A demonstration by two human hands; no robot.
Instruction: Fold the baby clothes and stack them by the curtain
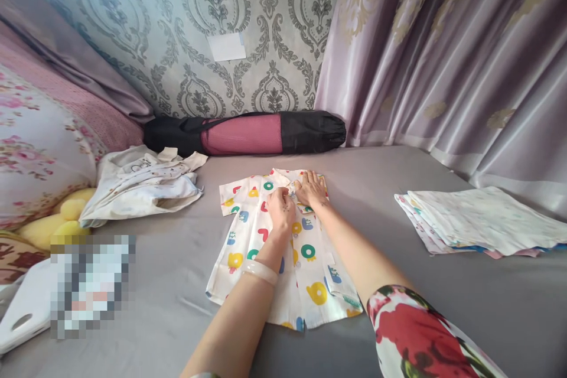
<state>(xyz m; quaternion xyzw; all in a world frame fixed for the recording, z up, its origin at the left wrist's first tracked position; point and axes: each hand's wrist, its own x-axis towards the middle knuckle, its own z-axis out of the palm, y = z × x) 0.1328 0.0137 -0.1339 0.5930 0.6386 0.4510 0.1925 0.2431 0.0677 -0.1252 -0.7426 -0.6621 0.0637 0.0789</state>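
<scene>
A small white shirt (261, 242) printed with colourful letters lies spread on the grey sheet, its collar towards the wall. Its left sleeve, as I see it, sticks out sideways, while the right side is folded inward. On the folded part near the collar, my right hand (311, 189) rests flat with fingers spread. Beside it, my left hand (281, 208) is closed at the upper middle of the shirt, fingertips pressed together. Whatever those fingertips pinch is hidden by the hand. A pale bangle (260, 271) circles my left wrist.
A stack of folded clothes (487, 218) lies at the right. To the left is a loose pile of white clothes (142, 183) beside a yellow plush toy (53, 227). A pink and black mat bag (243, 133) lies along the wall. A white board-like object (31, 301) sits at lower left.
</scene>
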